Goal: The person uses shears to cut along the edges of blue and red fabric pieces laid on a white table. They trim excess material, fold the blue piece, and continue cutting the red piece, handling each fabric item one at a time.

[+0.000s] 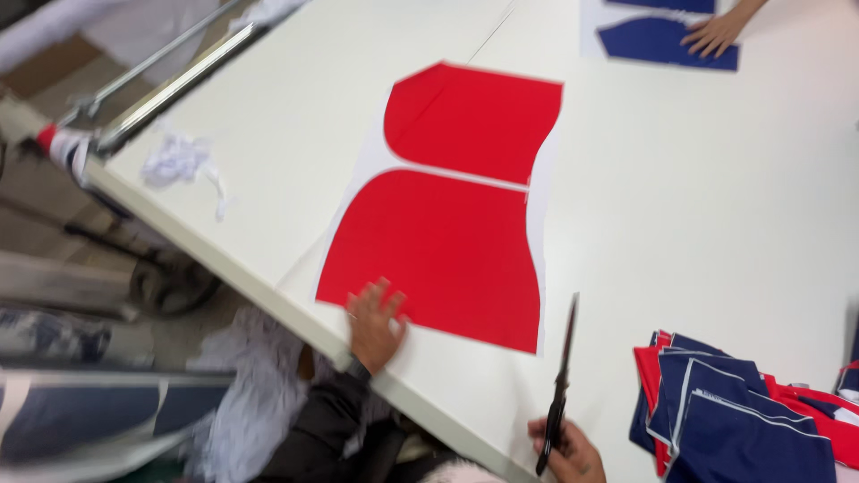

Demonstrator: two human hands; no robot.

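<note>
A white sheet printed with two red shaped panels (447, 241) lies flat on the white table (680, 215). My left hand (374, 324) presses flat on the near left corner of the lower red panel, fingers spread. My right hand (568, 452) is at the bottom edge of the view, closed around the handles of black scissors (561, 385). The blades point up and away, just right of the sheet's lower right corner, and look closed.
A pile of navy, red and white cut fabric pieces (734, 402) sits at the near right. Another person's hand (713, 36) rests on a navy printed sheet (658, 40) at the far side. White scraps (179, 161) lie near the table's left edge beside metal rails (170, 85).
</note>
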